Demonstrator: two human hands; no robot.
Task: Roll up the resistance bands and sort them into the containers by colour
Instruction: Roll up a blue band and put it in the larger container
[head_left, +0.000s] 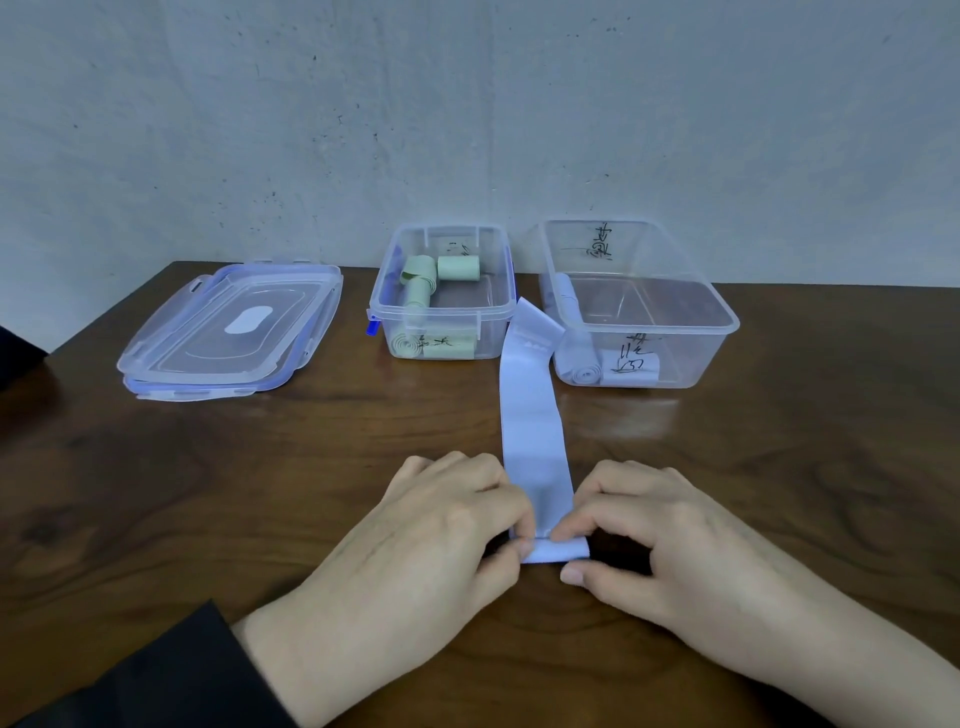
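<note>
Band (532, 436), pale blue, lies flat on the bench (208, 493), long axis running away from the person; its far end leans on the right container (644, 306), which holds blue rolls. Left hand (441, 540) and right hand (654, 540) each close a fingertip grip on the first turn at the near end. Uneven pressure could skew the roll; a loose pinch would let it spring open. Green rolls fill the left container (441, 291).
</note>
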